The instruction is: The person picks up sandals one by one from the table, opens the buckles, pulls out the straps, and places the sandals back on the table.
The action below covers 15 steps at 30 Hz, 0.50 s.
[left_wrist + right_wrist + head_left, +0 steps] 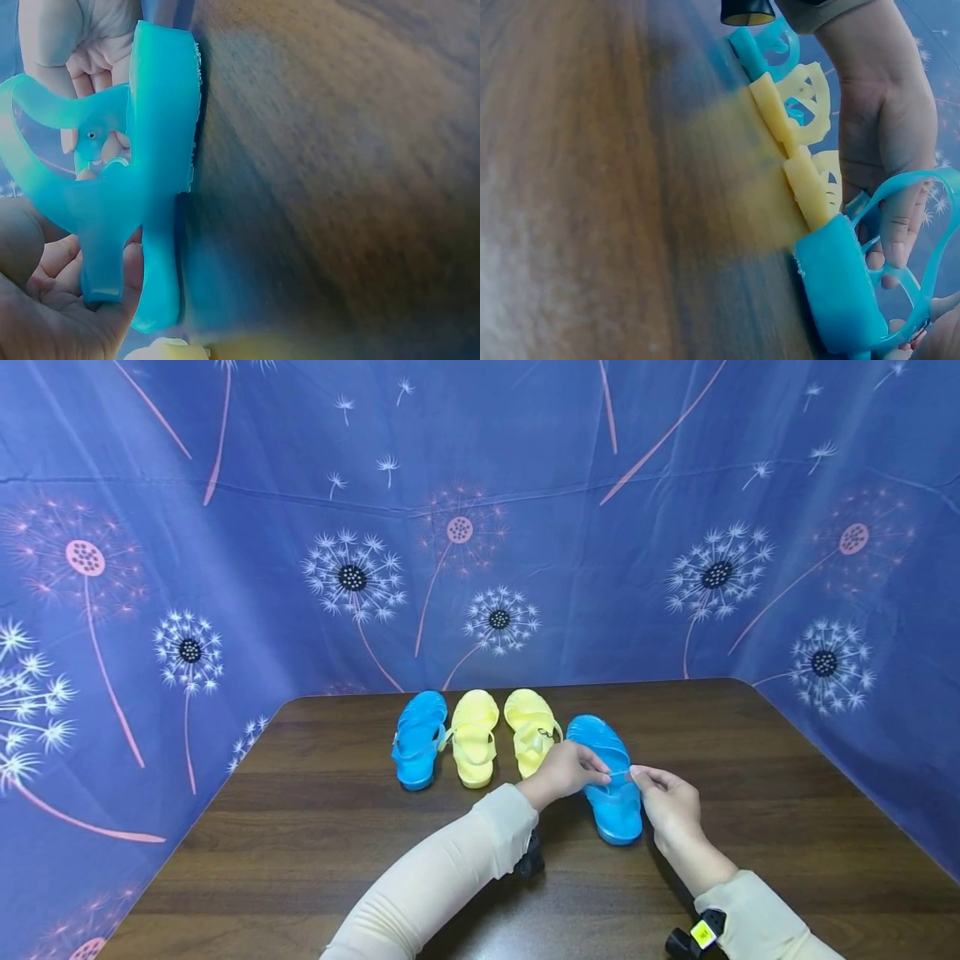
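Observation:
A blue sandal (617,820) lies on the wooden table with its toe pointing away from me. From its left side, my left hand (561,772) pinches one end of the thin strap (619,773) across it. At the right side, the fingertips of my right hand (672,808) pinch the strap's other end. In the left wrist view the sandal's sole (166,105) stands edge-on to the table, and my left fingers (52,330) lie around the side of the upper. Low in the right wrist view, the heel (840,289) shows, with part of my right hand (941,341) in the corner.
Left of the handled sandal stand two yellow sandals, one nearer (528,714) and one farther left (474,752). Another blue sandal (418,739) ends the row. A blue dandelion-print cloth (585,610) hangs behind the table (315,827). Black cameras sit on both wrists.

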Each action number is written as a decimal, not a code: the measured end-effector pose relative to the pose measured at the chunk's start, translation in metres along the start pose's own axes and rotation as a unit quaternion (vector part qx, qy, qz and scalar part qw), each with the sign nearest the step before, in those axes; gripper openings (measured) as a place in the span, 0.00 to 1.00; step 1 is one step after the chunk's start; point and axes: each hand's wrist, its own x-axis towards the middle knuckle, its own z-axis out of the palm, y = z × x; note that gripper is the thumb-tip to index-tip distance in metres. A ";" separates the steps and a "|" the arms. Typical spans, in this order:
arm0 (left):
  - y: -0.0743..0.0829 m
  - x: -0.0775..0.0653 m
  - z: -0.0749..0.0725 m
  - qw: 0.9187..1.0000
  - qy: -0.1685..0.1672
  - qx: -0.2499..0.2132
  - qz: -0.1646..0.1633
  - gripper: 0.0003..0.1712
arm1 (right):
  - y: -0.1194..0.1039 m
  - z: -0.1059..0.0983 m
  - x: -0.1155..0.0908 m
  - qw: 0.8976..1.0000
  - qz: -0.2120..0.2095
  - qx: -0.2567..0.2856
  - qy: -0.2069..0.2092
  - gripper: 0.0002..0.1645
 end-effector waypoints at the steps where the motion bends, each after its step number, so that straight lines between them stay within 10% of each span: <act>1: 0.000 0.000 0.000 1.000 0.000 -0.002 0.001 0.07 | 0.000 0.000 0.000 1.000 0.000 0.001 0.001 0.31; 15: -0.002 -0.003 -0.001 1.000 0.001 -0.007 0.002 0.07 | 0.000 0.003 -0.001 1.000 0.005 0.020 0.015 0.30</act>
